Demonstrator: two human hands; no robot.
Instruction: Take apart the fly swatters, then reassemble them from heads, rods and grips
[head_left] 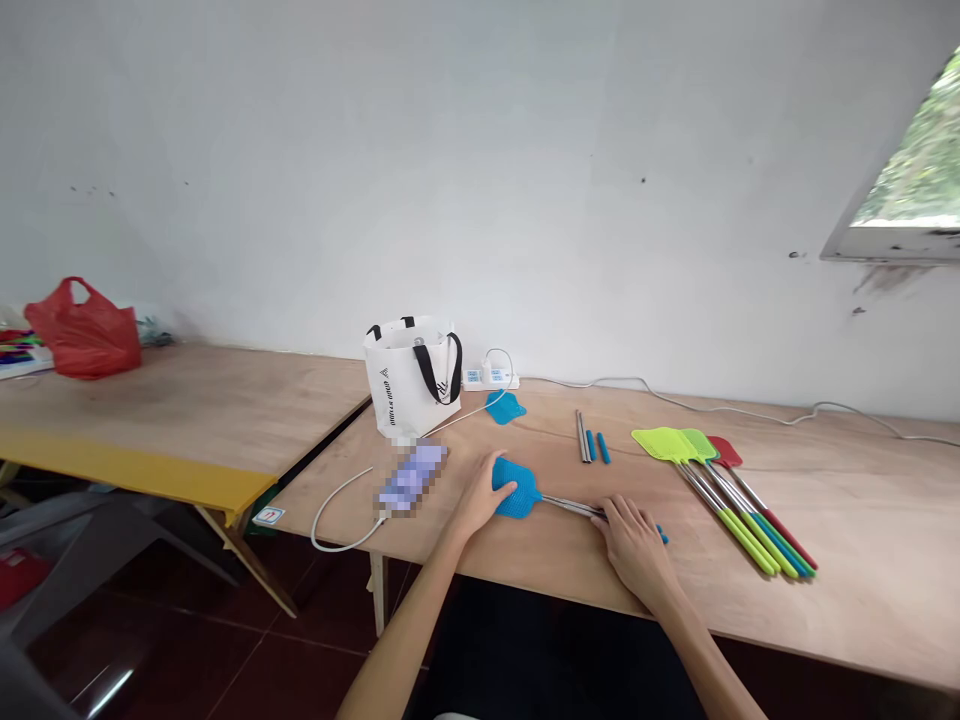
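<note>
A blue fly swatter lies across the wooden table in front of me, its mesh head [516,488] to the left and its metal shaft [566,504] running right. My left hand [484,498] grips the head's left edge, thumb on top. Over the handle end rests my right hand [628,540], fingers curled down around it; a blue handle tip [662,535] pokes out beyond. The palm hides most of the grip. Behind are a loose blue swatter head [505,407], metal tubes [582,437] and short blue handle pieces [604,448].
Several swatters with yellow-green heads [660,443] and a red one [726,452] lie to the right. At left are a blurred phone [412,478] on a white cable and a white bag [409,385]. A power strip [491,377] sits by the wall; a red bag [86,330] stands on another table.
</note>
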